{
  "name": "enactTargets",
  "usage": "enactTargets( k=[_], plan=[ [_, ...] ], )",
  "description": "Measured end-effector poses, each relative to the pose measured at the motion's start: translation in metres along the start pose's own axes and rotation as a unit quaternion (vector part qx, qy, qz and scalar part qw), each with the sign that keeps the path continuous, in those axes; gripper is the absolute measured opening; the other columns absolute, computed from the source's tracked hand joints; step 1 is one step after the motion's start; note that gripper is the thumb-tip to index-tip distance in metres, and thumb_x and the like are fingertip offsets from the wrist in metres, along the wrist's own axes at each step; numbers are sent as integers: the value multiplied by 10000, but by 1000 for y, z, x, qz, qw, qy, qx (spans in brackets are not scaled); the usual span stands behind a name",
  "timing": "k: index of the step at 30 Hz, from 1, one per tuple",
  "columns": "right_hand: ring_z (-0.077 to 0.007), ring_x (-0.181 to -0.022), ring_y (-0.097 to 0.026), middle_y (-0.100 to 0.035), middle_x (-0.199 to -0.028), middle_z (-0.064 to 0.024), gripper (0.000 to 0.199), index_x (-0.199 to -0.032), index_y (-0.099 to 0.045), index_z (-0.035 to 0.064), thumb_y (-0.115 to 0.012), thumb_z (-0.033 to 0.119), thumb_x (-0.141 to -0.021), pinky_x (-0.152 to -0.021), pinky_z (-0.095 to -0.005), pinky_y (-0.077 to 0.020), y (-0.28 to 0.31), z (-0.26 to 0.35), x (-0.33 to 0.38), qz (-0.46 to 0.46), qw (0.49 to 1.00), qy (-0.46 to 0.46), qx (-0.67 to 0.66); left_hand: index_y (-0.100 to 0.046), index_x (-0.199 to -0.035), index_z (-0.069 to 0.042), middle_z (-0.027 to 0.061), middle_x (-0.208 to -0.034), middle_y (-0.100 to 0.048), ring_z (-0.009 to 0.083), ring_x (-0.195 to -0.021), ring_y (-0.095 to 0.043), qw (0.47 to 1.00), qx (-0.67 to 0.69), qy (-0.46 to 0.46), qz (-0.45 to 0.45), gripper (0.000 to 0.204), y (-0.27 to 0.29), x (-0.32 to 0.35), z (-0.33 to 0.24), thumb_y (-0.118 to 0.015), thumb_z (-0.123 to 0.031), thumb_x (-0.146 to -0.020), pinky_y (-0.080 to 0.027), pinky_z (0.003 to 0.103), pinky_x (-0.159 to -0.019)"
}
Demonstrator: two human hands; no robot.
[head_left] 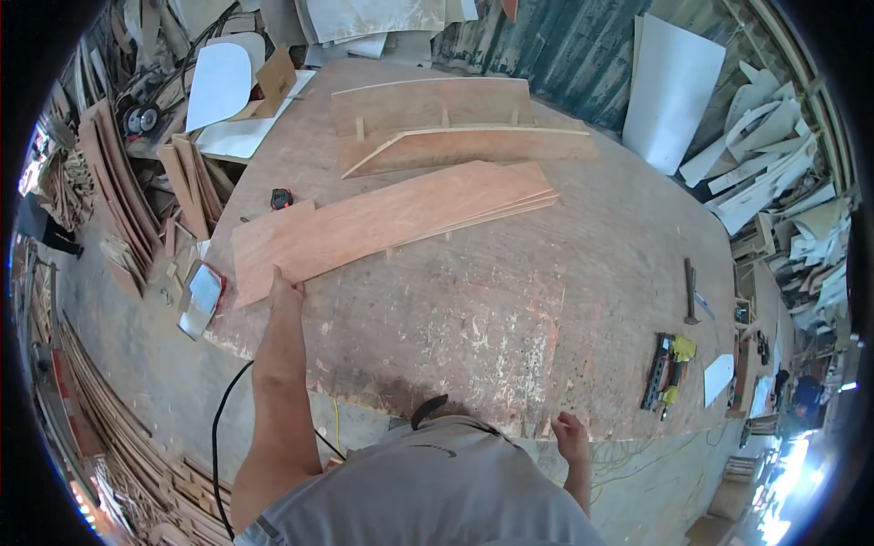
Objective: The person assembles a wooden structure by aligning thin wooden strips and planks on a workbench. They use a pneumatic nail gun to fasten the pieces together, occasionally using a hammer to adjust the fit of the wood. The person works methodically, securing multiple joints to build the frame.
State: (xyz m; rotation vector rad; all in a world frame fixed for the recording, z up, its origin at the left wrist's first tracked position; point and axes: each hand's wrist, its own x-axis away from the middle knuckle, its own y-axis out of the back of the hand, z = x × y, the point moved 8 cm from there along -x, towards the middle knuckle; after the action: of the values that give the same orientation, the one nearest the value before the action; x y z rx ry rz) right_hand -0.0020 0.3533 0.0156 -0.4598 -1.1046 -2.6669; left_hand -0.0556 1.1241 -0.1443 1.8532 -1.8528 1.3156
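A stack of long plywood strips (391, 223) lies slanted across the worktable, its layers slightly fanned at the right end. My left hand (288, 282) grips the near edge of the stack toward its left end; some of its fingers are hidden. Behind the stack sits a plywood frame piece (473, 146) with a bent wooden rail and short upright blocks. My right hand (571, 437) hangs low by the table's front edge, fingers curled in, with nothing visible in it.
The worn worktable (437, 337) carries a tape measure (281, 198) at left, and a hammer (691, 291) and a black-and-green nail gun (666, 371) at right. A black hose (217, 437) runs beside my left arm. Boards (118, 191) and white offcuts (756, 136) crowd the sides.
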Motion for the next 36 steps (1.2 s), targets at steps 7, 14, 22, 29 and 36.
enactTargets(
  k=[7,14,22,29,36],
  plan=[
    [-263,-963,-676,-674,-1095,-183,438,-1188,-617,-13,-660,317,-903,-800,-338,-545,-26,18,-20,57,996,20,69,-612,-996,-122,-48,-779,-611,66,-557,-541,991,-74,-21,108,146,31,43,21,-615,-261,-951,-403,178,-451],
    [-206,-1009,-632,-640,-1108,-108,496,-1268,-526,23,-525,430,-984,-815,-369,-537,-155,163,-78,276,911,-51,-301,-628,-1089,-59,28,-949,-605,113,-862,-535,980,-103,-12,169,244,5,338,75,-611,-248,-937,-447,260,-775],
    [-195,-811,-665,-668,-1013,-90,448,-1185,-559,33,-624,397,-933,-674,-298,-551,-181,299,-106,317,758,-38,-569,-637,-1124,-34,54,-1029,-629,123,-790,-509,901,-290,-119,301,327,-27,461,71,-534,-311,-983,-428,282,-692],
    [-146,-640,-606,-659,-851,-74,282,-1085,-586,5,-633,231,-924,-498,-263,-475,-99,214,-160,53,916,9,-398,-529,-1290,-38,71,-1103,-638,158,-973,-619,900,-202,104,372,398,-2,423,129,-584,-258,-964,-518,276,-721],
    [-141,-663,-549,-602,-788,-67,138,-837,-590,9,-623,140,-865,-567,-302,-435,72,-25,-317,-178,864,-6,-471,-599,-1208,-61,30,-1021,-645,123,-954,-603,765,-468,11,442,352,37,327,157,-673,-213,-899,-524,284,-763]
  ],
)
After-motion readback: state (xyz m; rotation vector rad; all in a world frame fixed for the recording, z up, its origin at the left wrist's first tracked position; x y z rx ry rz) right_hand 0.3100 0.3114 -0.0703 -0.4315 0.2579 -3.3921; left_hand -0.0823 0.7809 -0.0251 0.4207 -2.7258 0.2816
